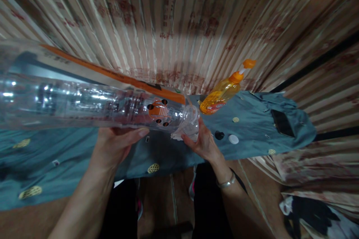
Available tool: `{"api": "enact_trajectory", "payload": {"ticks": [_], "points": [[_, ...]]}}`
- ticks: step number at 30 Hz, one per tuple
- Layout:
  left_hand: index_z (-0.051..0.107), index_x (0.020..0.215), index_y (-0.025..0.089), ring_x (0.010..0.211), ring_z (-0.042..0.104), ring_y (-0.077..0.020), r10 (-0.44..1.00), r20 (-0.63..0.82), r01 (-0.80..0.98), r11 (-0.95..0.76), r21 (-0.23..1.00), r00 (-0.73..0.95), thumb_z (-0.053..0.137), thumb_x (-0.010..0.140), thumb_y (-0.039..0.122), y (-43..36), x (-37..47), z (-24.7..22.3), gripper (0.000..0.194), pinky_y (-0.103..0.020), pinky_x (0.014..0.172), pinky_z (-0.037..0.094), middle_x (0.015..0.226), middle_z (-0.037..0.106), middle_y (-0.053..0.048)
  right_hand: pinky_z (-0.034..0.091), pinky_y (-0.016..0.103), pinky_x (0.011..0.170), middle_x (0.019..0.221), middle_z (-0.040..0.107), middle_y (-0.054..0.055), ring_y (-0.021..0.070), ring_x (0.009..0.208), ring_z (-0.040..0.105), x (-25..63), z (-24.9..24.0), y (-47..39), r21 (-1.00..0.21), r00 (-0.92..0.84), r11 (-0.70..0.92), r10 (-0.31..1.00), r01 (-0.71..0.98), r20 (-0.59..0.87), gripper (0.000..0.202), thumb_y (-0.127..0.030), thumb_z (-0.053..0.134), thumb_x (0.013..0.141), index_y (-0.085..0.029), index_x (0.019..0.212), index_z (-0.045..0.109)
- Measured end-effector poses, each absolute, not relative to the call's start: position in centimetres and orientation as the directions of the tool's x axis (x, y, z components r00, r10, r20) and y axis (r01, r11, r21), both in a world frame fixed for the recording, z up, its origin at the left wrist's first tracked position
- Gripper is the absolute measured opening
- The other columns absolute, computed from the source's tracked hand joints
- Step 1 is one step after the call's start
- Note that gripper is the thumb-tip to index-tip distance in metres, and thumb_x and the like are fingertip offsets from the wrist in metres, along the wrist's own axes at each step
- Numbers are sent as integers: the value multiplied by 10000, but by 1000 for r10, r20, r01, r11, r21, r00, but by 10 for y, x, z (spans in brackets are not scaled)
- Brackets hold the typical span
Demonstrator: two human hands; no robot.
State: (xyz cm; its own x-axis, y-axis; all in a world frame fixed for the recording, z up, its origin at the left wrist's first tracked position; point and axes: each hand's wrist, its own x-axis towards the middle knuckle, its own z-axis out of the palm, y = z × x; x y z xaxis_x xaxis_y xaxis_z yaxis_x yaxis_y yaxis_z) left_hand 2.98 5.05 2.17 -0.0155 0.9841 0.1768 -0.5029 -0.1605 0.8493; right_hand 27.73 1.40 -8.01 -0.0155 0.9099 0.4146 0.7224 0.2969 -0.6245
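Note:
A big clear plastic bottle (92, 101) lies sideways above the table, its neck to the right. An orange cartoon print (158, 112) shows near its shoulder. My left hand (117, 143) is closed on the bottle's near side, thumb along its wall. At the bottle's neck (190, 114), my right hand (203, 142) is closed around a crumpled whitish tissue-like piece (177, 134), held against the neck; its fingers are partly hidden. Beyond the right hand, an orange pump bottle (215, 101) with yellow-orange liquid stands on the table.
A teal cloth (252, 119) with yellow patches covers the narrow table. A black cap (219, 134), a white cap (233, 139) and a dark phone (282, 123) lie to the right. An orange-striped panel (112, 74) shows behind the bottle. A pleated curtain (182, 26) hangs at the back.

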Motion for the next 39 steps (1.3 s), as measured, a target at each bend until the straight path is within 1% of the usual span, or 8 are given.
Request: {"api": "enact_trajectory", "payload": {"ticks": [6, 15, 21, 26, 29, 33, 36, 39], "points": [[797, 833, 225, 713, 809, -175, 983, 184, -497, -168, 851, -16, 1087, 400, 236, 50, 28, 22, 521, -280, 710, 716, 795, 832, 42, 622, 617, 1019, 1319, 741, 239, 441, 1252, 719, 277, -81, 14, -603, -15, 297, 904, 740, 427, 790, -457, 733, 886, -115, 1545, 459], [772, 813, 230, 830, 818, -205, 982, 184, -486, -177, 856, -33, 1086, 394, 235, 51, 27, 19, 525, -308, 765, 716, 813, 822, 34, 599, 590, 1076, 1423, 695, 228, 406, 1335, 680, 278, -83, 15, -583, -27, 312, 895, 750, 445, 815, -447, 738, 891, -157, 1577, 407], [774, 863, 245, 777, 805, -190, 982, 187, -494, -174, 852, -23, 1079, 409, 214, 50, 28, 20, 548, -319, 754, 716, 825, 821, 36, 611, 608, 1055, 1358, 722, 243, 435, 1332, 676, 278, -83, 15, -586, -29, 300, 904, 753, 426, 819, -447, 730, 887, -117, 1568, 418], [776, 803, 207, 715, 798, -187, 990, 141, -464, -139, 875, -30, 1084, 386, 251, 49, 27, 20, 520, -299, 686, 707, 797, 812, 29, 584, 607, 1088, 1388, 707, 247, 426, 1348, 667, 279, -80, 15, -603, -30, 300, 909, 739, 416, 809, -432, 720, 886, -118, 1565, 412], [779, 832, 207, 767, 804, -198, 987, 162, -462, -152, 874, -18, 1079, 409, 246, 49, 26, 21, 520, -320, 732, 709, 819, 807, 24, 575, 600, 1101, 1395, 703, 241, 421, 1359, 659, 279, -78, 14, -620, -21, 290, 915, 729, 403, 799, -434, 723, 883, -126, 1557, 425], [776, 868, 222, 897, 809, -248, 981, 196, -459, -173, 871, 3, 1073, 449, 242, 49, 27, 21, 514, -395, 828, 709, 828, 785, 19, 579, 608, 1098, 1394, 704, 232, 427, 1365, 651, 279, -79, 14, -617, -21, 290, 914, 732, 405, 800, -446, 736, 880, -138, 1558, 442], [779, 827, 222, 895, 809, -250, 982, 190, -458, -170, 872, -4, 1077, 433, 243, 49, 26, 20, 494, -398, 843, 706, 810, 776, 19, 585, 597, 1096, 1437, 683, 231, 412, 1355, 662, 279, -81, 14, -611, -28, 294, 913, 735, 406, 829, -429, 734, 890, -138, 1591, 401], [787, 864, 232, 901, 805, -249, 984, 179, -458, -161, 874, -4, 1075, 428, 233, 49, 26, 20, 523, -393, 827, 708, 850, 789, 13, 593, 600, 1082, 1503, 638, 246, 412, 1350, 666, 280, -84, 14, -584, -39, 312, 901, 749, 432, 875, -408, 738, 888, -131, 1619, 345]]}}
